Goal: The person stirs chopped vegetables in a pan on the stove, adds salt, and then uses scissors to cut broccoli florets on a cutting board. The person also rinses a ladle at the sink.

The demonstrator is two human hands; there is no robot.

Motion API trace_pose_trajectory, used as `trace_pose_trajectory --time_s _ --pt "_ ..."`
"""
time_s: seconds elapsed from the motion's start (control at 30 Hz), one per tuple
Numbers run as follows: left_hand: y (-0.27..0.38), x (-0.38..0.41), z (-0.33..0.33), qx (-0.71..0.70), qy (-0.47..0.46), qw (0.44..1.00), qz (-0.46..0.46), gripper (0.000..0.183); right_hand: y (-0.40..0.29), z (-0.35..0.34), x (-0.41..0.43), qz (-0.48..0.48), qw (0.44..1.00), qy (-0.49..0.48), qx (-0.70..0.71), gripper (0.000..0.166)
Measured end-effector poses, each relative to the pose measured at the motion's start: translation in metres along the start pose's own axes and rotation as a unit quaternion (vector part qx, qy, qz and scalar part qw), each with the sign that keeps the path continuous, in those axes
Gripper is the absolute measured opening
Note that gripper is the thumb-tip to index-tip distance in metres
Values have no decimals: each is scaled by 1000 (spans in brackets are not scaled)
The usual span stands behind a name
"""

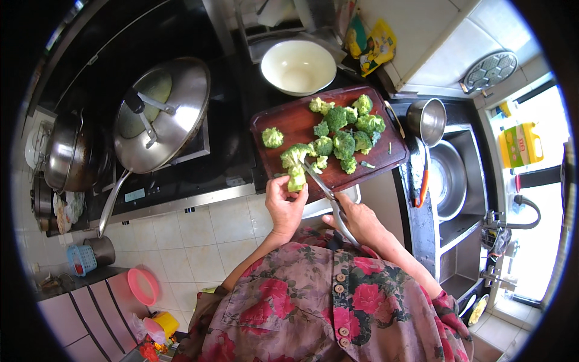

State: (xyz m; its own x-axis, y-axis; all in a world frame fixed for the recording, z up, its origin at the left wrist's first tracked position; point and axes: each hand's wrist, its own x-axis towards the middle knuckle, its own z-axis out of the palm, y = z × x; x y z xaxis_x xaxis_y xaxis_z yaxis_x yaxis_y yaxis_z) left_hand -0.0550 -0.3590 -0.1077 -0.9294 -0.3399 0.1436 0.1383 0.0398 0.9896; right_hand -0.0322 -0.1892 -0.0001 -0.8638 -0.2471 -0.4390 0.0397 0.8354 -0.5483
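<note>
My left hand (286, 202) pinches the thick stalk of a broccoli piece (295, 158) over the near edge of a dark red wooden cutting board (289, 118). In my right hand (362, 221) is a pair of metal kitchen scissors (322, 184). Their blades reach up to the broccoli just below its head; the exact contact is hard to make out. Several cut broccoli florets (344, 144) lie in a group on the board's right half. A single floret (272, 137) sits apart at the left, and small green scraps lie near the right edge.
A cream bowl (298, 68) stands behind the board. To the left, a lidded wok (163, 113) rests on the black stove (226, 131), its long handle jutting towards me. At the right are a small saucepan (426, 122), an orange-handled tool (422, 188) and a sink holding a metal basin (445, 181).
</note>
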Motion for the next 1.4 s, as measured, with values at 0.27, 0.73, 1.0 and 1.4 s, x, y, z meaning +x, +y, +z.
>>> trace_pose_trajectory --time_s 0.27,0.73,1.0,1.4 --pt "1 0 -1 12 0 1000 4 35 3 19 4 -27 997 46 63 53" --pt "1 1 2 -12 19 1000 -10 35 -5 -5 -3 -1 998 33 44 51" --pt "0 2 4 -28 41 998 -33 37 1 20 12 -31 996 73 43 49" --pt "27 18 -12 211 8 967 145 41 13 -13 -14 -41 999 9 -13 68"
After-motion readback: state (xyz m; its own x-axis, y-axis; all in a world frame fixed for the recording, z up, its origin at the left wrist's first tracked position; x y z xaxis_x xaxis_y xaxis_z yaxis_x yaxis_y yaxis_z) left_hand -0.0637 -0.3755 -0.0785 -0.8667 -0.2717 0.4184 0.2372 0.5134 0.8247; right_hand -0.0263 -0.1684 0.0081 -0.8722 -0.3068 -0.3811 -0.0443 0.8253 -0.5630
